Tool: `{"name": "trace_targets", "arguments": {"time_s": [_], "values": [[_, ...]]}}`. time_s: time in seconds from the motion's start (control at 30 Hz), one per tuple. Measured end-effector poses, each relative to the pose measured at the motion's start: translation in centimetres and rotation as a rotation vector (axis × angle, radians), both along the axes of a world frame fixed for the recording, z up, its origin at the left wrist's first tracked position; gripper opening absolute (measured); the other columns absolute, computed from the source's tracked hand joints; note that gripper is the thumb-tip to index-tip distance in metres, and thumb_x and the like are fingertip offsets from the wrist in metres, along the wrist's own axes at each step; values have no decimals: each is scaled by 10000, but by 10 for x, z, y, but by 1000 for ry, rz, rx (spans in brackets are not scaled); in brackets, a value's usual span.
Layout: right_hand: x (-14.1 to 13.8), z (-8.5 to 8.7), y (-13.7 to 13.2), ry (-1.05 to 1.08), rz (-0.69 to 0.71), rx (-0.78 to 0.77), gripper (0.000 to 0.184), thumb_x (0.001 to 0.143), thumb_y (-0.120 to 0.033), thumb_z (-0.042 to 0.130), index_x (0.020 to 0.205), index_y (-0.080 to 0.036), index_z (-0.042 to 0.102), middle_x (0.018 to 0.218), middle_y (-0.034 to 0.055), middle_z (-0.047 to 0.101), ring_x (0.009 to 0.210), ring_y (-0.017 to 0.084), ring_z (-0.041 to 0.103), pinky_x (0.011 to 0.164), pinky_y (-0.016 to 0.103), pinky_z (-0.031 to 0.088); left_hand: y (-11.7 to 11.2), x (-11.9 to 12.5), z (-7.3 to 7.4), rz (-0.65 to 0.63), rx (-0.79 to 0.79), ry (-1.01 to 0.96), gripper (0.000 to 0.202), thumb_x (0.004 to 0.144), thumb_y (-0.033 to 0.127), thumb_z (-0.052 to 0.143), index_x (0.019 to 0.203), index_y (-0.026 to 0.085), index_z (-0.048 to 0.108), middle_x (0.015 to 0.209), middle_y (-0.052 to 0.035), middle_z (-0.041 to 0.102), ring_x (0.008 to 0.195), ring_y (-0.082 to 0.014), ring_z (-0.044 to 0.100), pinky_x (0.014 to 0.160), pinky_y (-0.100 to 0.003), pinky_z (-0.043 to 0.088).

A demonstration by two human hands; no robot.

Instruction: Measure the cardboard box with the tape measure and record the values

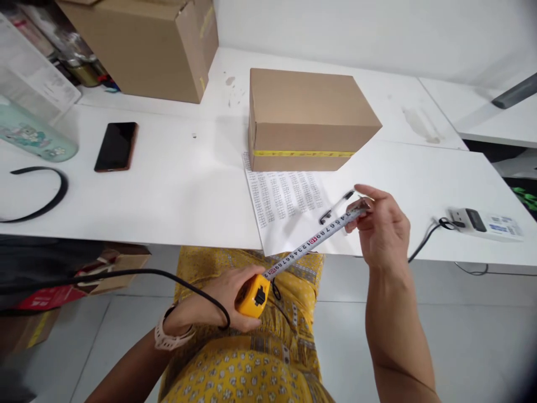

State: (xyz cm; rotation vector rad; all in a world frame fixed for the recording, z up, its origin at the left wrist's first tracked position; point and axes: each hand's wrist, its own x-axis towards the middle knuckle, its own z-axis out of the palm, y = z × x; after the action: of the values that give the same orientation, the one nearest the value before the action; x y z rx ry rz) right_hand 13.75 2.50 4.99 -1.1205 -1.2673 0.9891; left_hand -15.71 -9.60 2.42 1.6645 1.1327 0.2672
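My left hand (222, 299) is wrapped round the yellow case of a tape measure (253, 296), low in front of my lap. Its silver blade (310, 243) is drawn out and slants up to the right, numbers facing me. At the far end, my right hand (380, 224) pinches the blade's tip near the table's front edge. Just left of those fingers lies a pen (337, 207) on a printed sheet (279, 201). Behind it a closed cardboard box (308, 103) with yellow tape rests partly on the sheet.
A larger cardboard box (146, 50) stands at the back left. Before it lie a phone (117, 146), a mint-green bottle (36, 131) and a black strap (59, 193). A white device (486, 224) with a cable sits at the right. A black cord (126, 273) crosses my left hand.
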Motion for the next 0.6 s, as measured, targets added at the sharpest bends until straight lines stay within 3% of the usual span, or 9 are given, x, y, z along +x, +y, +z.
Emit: {"name": "trace_targets", "arguments": {"time_s": [0.07, 0.17, 0.27, 0.37, 0.5, 0.53, 0.6], "values": [[0, 5, -3, -4, 3, -2, 335, 859, -533, 715, 994, -227, 728, 652, -37, 590, 456, 78, 489, 451, 248, 402, -3, -1, 2, -6, 6, 21, 800, 618, 333, 822, 1358, 242, 530, 1278, -77, 671, 1085, -283, 663, 947, -368, 530], [2, 6, -5, 12, -11, 18, 291, 865, -487, 728, 1008, -234, 728, 648, -45, 585, 460, 74, 494, 454, 239, 400, -1, -1, 2, 4, 25, 33, 817, 643, 327, 818, 1399, 260, 517, 1296, -73, 664, 1094, -280, 663, 967, -368, 529], [-5, 1, -12, -27, 6, 58, 234, 888, -433, 713, 1013, -235, 715, 664, -47, 587, 490, 78, 517, 486, 239, 430, 5, 1, -2, 65, 27, -34, 986, 678, 335, 826, 1539, 292, 346, 1369, -89, 614, 1144, -275, 645, 990, -387, 524], [-24, -7, -25, -120, 144, 54, 189, 925, -387, 668, 1039, -238, 692, 685, -43, 586, 529, 93, 542, 518, 248, 459, 14, 7, -3, 174, 74, -143, 1170, 664, 357, 867, 1597, 320, 162, 1425, -118, 550, 1244, -295, 596, 1049, -437, 489], [-42, -21, -34, -380, 315, 101, 247, 955, -386, 608, 1151, -245, 663, 768, -9, 630, 657, 131, 587, 610, 272, 491, 31, 13, 5, 296, 247, -222, 1149, 656, 377, 892, 1571, 303, 202, 1308, -115, 594, 1183, -294, 629, 1043, -459, 489], [-41, -24, -31, -457, 282, 117, 280, 958, -408, 592, 1176, -243, 652, 790, 3, 644, 678, 140, 591, 625, 278, 490, 36, 12, 10, 304, 305, -224, 1120, 668, 379, 888, 1562, 305, 218, 1293, -107, 601, 1164, -284, 638, 1032, -449, 499], [-31, -31, -17, -615, 56, 103, 355, 963, -479, 543, 1196, -226, 629, 792, 20, 655, 674, 159, 589, 644, 299, 480, 52, 8, 24, 310, 443, -219, 1060, 699, 379, 873, 1546, 315, 238, 1290, -88, 608, 1146, -261, 646, 1014, -426, 518]]}}
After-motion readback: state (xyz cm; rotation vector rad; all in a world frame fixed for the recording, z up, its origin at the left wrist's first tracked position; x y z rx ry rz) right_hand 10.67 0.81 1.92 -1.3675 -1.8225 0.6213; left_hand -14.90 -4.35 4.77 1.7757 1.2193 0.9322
